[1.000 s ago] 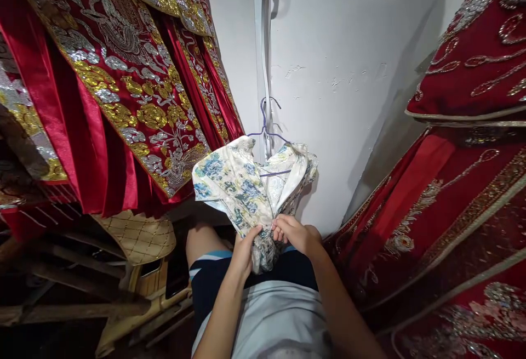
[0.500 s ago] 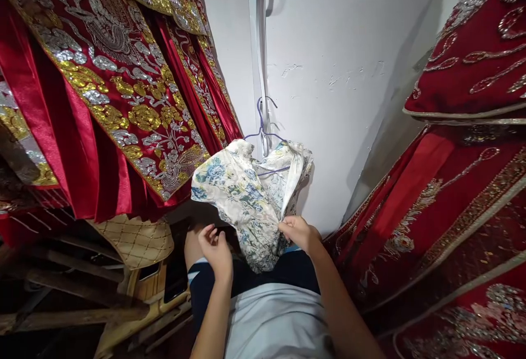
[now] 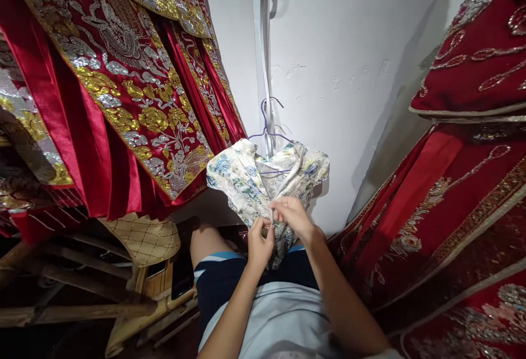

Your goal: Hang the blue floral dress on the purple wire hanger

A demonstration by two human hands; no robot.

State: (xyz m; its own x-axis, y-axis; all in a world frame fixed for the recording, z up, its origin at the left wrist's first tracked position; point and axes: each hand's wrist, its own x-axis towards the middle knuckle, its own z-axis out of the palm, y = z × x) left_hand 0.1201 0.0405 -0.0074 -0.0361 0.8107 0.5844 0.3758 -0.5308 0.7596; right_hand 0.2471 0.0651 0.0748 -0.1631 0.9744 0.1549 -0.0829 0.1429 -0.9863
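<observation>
Head view: the left hand [image 3: 259, 244] and right hand [image 3: 292, 216] both pinch the front of one floral garment [image 3: 246, 181], fingers closed on its cloth just below the collar. The garment is cream with blue and green flowers and hangs on one purple wire hanger [image 3: 266, 123] against the white wall [image 3: 349, 46], between red embroidered robes [image 3: 123, 90] on either side.

Person seen from above: both forearms bare, no sleeves in view. Left hand [image 3: 260, 243] and right hand [image 3: 293, 217] without rings or gloves. Pale grey shirt [image 3: 275, 320] near; farther, dark navy shorts [image 3: 230, 288] with light-blue and white hem stripes; one knee bare.
</observation>
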